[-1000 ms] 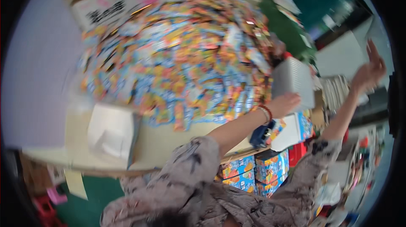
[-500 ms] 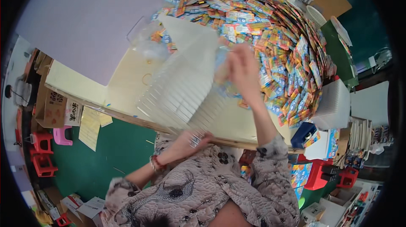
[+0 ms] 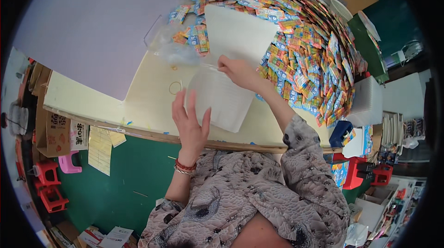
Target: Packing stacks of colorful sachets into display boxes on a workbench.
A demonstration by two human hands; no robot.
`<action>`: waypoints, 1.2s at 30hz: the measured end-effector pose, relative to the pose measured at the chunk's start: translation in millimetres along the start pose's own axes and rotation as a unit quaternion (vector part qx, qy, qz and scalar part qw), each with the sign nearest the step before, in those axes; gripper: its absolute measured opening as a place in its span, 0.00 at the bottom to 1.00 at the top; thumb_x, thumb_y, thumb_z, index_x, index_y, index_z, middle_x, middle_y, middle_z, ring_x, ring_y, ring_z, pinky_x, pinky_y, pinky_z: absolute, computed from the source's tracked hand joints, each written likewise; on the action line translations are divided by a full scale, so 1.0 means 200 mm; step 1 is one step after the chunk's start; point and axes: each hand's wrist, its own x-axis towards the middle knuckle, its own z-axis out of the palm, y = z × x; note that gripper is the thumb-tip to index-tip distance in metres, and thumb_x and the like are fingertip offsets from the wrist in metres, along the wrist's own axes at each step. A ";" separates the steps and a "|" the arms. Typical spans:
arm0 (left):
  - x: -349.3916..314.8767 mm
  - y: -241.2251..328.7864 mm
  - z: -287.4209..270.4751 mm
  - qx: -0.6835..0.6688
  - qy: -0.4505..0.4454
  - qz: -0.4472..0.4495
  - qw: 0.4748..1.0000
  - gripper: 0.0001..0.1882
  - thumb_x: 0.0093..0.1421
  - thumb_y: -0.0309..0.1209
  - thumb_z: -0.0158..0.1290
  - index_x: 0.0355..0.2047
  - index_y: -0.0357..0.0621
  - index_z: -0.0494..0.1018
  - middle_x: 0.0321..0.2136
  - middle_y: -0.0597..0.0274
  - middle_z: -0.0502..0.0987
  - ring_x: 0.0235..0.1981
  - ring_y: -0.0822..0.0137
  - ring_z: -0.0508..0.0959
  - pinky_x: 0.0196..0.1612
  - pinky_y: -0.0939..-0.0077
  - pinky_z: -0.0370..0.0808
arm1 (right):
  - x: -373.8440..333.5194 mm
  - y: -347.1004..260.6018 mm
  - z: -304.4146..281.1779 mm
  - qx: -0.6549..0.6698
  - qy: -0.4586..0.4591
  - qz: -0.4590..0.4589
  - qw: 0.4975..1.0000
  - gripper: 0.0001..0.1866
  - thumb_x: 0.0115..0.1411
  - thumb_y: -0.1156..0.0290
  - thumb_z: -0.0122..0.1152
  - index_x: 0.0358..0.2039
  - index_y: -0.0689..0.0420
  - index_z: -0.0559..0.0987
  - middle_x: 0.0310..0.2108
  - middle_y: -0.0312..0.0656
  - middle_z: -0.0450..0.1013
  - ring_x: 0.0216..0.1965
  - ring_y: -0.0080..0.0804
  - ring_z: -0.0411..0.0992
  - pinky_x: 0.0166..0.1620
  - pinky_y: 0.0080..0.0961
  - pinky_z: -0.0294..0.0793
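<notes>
A translucent plastic box (image 3: 231,102) rests on the cream tabletop (image 3: 157,104) in front of me. Its whitish upper panel (image 3: 240,30) stretches away from me, over part of a pile of small colourful packets (image 3: 305,58). My right hand (image 3: 238,73) pinches the box near its middle, where the two parts meet. Beside the box's left edge, my left hand (image 3: 190,117) is raised with its fingers spread, and it grips nothing. A thin rubber band (image 3: 175,87) lies just beyond the left fingertips.
A large lilac-grey sheet (image 3: 92,30) covers the table's left side. Crumpled clear film (image 3: 173,47) lies by the packets. On the right are a stack of clear boxes (image 3: 366,102) and a dark blue tape dispenser (image 3: 341,133). Red stools (image 3: 53,197) stand on the green floor.
The box, earlier tilted and blurred, now lies flatter and further right. My left hand has let go of its near end and moved up. My right hand has come left, onto the box.
</notes>
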 end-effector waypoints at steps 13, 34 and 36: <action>-0.05 -0.16 0.14 0.067 -0.218 -0.292 0.929 0.25 0.64 0.26 0.42 0.62 0.42 0.55 0.27 0.42 0.76 0.28 0.44 0.76 0.32 0.54 0.71 | -0.11 0.03 0.20 -0.253 0.108 -0.035 0.961 0.16 0.48 0.77 0.55 0.40 0.55 0.72 0.40 0.42 0.70 0.47 0.40 0.68 0.49 0.36 0.69; 0.04 0.10 0.12 0.059 0.023 -0.067 0.996 0.28 0.62 0.28 0.50 0.61 0.35 0.57 0.58 0.47 0.61 0.60 0.51 0.61 0.59 0.60 0.61 | -0.73 0.74 -0.13 -0.078 0.312 0.176 0.930 0.34 0.52 0.66 0.66 0.59 0.57 0.64 0.51 0.49 0.67 0.56 0.50 0.61 0.57 0.42 0.62; 0.07 0.27 0.28 -0.171 -0.158 0.018 0.972 0.26 0.58 0.25 0.53 0.57 0.35 0.61 0.56 0.45 0.64 0.59 0.47 0.62 0.60 0.59 0.60 | -0.67 0.88 -0.18 -0.073 0.258 0.176 0.947 0.38 0.50 0.63 0.68 0.60 0.57 0.62 0.51 0.49 0.67 0.56 0.49 0.61 0.56 0.41 0.62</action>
